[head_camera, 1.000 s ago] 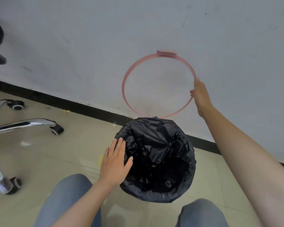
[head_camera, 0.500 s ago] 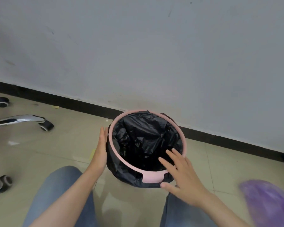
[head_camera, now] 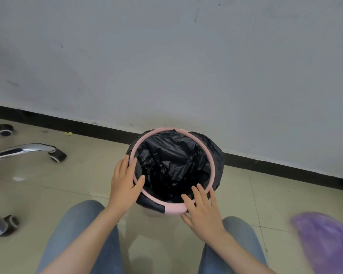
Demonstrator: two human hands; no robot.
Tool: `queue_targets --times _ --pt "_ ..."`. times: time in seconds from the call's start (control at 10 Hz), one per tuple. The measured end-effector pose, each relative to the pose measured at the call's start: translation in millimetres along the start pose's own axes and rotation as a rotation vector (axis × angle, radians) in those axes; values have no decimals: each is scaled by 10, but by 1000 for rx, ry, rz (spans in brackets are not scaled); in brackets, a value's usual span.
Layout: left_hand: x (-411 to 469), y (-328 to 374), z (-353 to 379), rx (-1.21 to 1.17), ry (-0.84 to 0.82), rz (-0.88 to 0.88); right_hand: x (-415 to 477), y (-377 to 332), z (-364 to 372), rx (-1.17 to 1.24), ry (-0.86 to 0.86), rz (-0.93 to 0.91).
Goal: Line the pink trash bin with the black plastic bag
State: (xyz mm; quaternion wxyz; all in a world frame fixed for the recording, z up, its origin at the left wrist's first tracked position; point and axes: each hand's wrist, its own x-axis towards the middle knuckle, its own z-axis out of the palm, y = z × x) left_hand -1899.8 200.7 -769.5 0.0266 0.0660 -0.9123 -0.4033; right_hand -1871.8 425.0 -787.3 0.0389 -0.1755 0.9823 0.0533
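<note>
The pink trash bin stands on the floor between my knees, near the wall; only a small patch of its wall (head_camera: pixel 152 212) shows under the bag. The black plastic bag (head_camera: pixel 172 167) hangs inside it and folds out over the top. A pink ring (head_camera: pixel 211 161) sits on the bin's mouth over the bag. My left hand (head_camera: pixel 124 181) lies flat on the ring's left side, fingers spread. My right hand (head_camera: pixel 203 209) rests flat on the ring's near right edge, fingers spread too. Neither hand grips anything.
A chrome chair base (head_camera: pixel 24 151) with castors stands on the tiled floor to the left. A blurred purple object (head_camera: pixel 325 240) lies at the lower right. The grey wall with a black skirting (head_camera: pixel 285 167) runs just behind the bin.
A second ago my right hand held the pink ring up against the wall. The ring has come down onto the bin's mouth, and both hands now lie flat on it.
</note>
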Motion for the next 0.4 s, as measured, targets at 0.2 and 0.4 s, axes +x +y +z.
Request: queue_targets --times 0.2,0.4 --pt "-43 6 132 346 -52 127 518 -79 -199 -51 -59 79" --pt "24 -2 165 415 -165 82 613 -40 -857 414 7 61"
